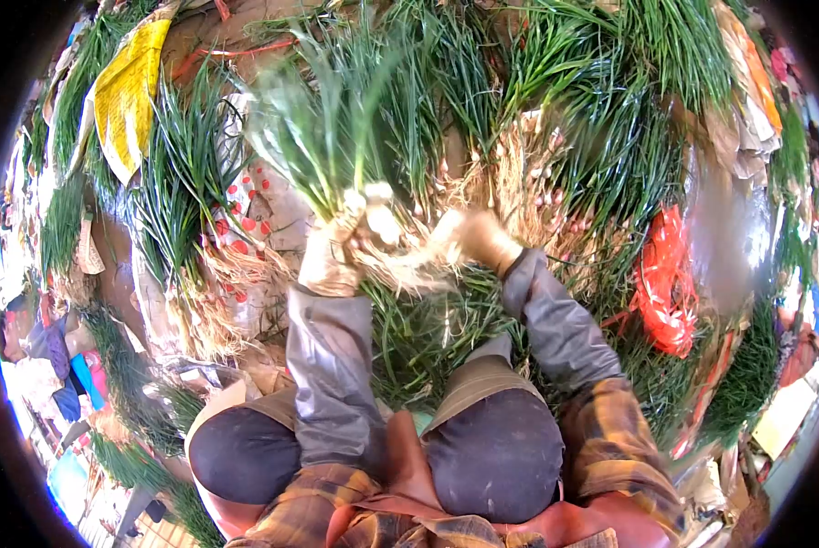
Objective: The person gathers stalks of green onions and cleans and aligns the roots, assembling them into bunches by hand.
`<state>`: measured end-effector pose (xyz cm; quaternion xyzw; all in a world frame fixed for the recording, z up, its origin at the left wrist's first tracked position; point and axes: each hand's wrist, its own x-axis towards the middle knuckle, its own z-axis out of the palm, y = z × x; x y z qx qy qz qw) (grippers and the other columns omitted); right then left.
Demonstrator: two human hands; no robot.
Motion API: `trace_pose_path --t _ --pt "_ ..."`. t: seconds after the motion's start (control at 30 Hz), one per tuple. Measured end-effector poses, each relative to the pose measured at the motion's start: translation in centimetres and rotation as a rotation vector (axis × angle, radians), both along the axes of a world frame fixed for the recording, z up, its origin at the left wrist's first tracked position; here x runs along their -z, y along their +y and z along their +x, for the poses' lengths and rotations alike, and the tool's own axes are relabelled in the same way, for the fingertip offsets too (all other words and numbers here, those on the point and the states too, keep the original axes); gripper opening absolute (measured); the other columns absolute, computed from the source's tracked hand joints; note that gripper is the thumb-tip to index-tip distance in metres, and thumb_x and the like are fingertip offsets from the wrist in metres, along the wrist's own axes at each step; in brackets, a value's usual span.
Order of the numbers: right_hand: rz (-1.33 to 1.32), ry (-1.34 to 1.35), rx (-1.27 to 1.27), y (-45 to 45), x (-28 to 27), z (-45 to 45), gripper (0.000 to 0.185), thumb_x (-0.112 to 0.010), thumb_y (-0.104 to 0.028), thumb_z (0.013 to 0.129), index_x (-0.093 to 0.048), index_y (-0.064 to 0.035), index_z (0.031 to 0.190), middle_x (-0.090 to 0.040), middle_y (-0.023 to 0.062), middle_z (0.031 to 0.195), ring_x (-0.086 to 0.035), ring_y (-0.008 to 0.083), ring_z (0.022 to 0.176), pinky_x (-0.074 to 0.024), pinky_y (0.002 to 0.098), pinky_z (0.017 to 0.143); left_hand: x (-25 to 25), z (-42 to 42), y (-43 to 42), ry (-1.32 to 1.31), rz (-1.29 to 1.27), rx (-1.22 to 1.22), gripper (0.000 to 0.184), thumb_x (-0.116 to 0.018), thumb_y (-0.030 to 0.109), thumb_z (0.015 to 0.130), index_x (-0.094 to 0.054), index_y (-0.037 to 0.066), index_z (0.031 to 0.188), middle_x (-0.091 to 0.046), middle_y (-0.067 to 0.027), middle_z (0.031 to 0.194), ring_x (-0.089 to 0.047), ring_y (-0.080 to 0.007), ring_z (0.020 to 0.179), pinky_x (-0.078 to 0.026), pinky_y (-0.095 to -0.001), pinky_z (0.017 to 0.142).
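My left hand (pixel 330 260) is closed around the lower part of a bunch of green onions (pixel 345 187). The white bulbs show above my fingers, and the blurred green leaves point away from me. Pale, stringy roots (pixel 414 269) trail to the right of that hand. My right hand (pixel 487 239) is beside these roots, smeared by motion, so I cannot make out its fingers or anything in them. Grey sleeve covers wrap both forearms. Below the hands, between my knees, lie loose green leaves (pixel 437 329).
More green onions (pixel 601 155) lie in heaps ahead and to the right, roots toward me. Another bundle (pixel 185 192) rests on the left, near a yellow sack (pixel 131 96) and a red-dotted sheet (pixel 272 215). Red plastic twine (pixel 667 283) lies at the right.
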<state>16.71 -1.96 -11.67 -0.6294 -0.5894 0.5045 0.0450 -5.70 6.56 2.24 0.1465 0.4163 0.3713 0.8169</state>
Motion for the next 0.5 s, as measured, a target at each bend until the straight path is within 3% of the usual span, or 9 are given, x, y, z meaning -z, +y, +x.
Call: trace_pose_path --t 0.03,0.1,0.17,0.23,0.27,0.33,0.43,0.47,0.5 --pt "0.061 -0.394 -0.642 0.1 -3.2 -1.5 0.034 -0.048 -0.036 0.09 -0.058 -0.0099 0.11 -0.062 0.0112 0.1 -0.06 0.0198 0.09 -0.05 0.0307 0.078 0.7 0.0 -0.4 -0.053 -0.004 -0.033 0.034 -0.066 0.013 0.081 -0.055 -0.002 0.109 -0.064 -0.0097 0.08 -0.062 -0.0159 0.062 -0.057 -0.0291 0.062" --pt "-0.172 -0.148 -0.318 2.4 -10.6 -2.5 0.058 -0.051 -0.053 0.086 -0.05 -0.0108 0.126 -0.059 0.0159 0.114 -0.057 0.0262 0.107 -0.044 0.0361 0.093 -0.4 0.6 -0.3 -0.026 0.069 0.021 0.046 -0.066 0.011 0.079 -0.05 -0.003 0.12 -0.064 -0.0097 0.084 -0.064 -0.0168 0.069 -0.057 -0.0297 0.065" --pt "0.007 0.057 0.318 5.5 -4.4 -0.3 0.052 -0.052 -0.047 0.087 -0.051 -0.0102 0.123 -0.058 0.0164 0.114 -0.058 0.0269 0.104 -0.0452 0.0381 0.09 2.6 0.3 -1.3 -0.1 0.0 0.079 0.049 -0.064 0.006 0.079 -0.046 -0.005 0.124 -0.064 -0.0107 0.092 -0.064 -0.018 0.081 -0.055 -0.0278 0.069" --pt "0.007 -0.067 0.56 7.4 -3.0 0.2 0.043 -0.053 -0.043 0.086 -0.056 -0.0097 0.113 -0.059 0.0153 0.113 -0.058 0.0265 0.102 -0.0453 0.0388 0.088 2.8 1.2 -2.2 -0.173 -0.034 0.1 0.048 -0.061 0.01 0.082 -0.045 -0.005 0.125 -0.064 -0.0134 0.098 -0.064 -0.0198 0.085 -0.054 -0.0292 0.073" --pt "-0.092 -0.298 0.511 8.5 -7.2 -0.5 0.037 -0.053 -0.04 0.086 -0.059 -0.0098 0.107 -0.06 0.0144 0.111 -0.059 0.0259 0.1 -0.0451 0.0387 0.086 2.1 2.1 -2.5 -0.223 -0.069 0.08 0.047 -0.06 0.013 0.085 -0.044 -0.004 0.126 -0.063 -0.0154 0.102 -0.063 -0.0208 0.085 -0.054 -0.0308 0.075" --pt "-0.077 -0.365 0.369 9.3 -3.2 -0.2 0.03 -0.05 -0.032 0.084 -0.061 -0.0085 0.099 -0.063 0.0127 0.097 -0.059 0.0279 0.097 -0.0438 0.038 0.085 2.3 2.4 -2.6 -0.084 -0.127 0.037 0.047 -0.06 0.016 0.086 -0.044 -0.003 0.126 -0.062 -0.017 0.104 -0.062 -0.0214 0.088 -0.054 -0.0321 0.076" --pt "0.244 -0.426 0.432 8.0 -8.2 -1.9 0.024 -0.045 -0.026 0.086 -0.059 -0.0092 0.077 -0.056 0.0089 0.065 -0.054 0.0224 0.06 -0.0451 0.039 0.06 2.4 3.1 -1.9 -0.018 -0.101 0.008 0.041 -0.059 0.016 0.087 -0.048 0.0 0.124 -0.063 -0.0158 0.105 -0.062 -0.0214 0.091 -0.053 -0.032 0.075" --pt "0.697 -0.48 0.358 5.8 -8.9 -3.0 0.029 -0.043 -0.023 0.091 -0.053 -0.01 0.068 -0.048 0.0005 0.056 -0.047 0.0145 0.049 -0.0434 0.0329 0.046 2.3 3.5 -1.7 0.046 -0.095 -0.012 0.039 -0.058 0.015 0.088 -0.05 0.0 0.122 -0.063 -0.015 0.105 -0.062 -0.0208 0.091 -0.053 -0.0316 0.075" --pt "0.573 -0.488 -0.021 4.7 -11.1 -3.2 0.02 -0.047 -0.019 0.089 -0.056 -0.01 0.074 -0.051 0.0011 0.059 -0.051 0.0147 0.052 -0.0451 0.0314 0.049 2.9 3.7 -1.7 0.113 -0.047 0.015 0.034 -0.058 0.012 0.088 -0.054 0.0 0.119 -0.064 -0.0124 0.103 -0.062 -0.0192 0.089 -0.053 -0.0309 0.073"
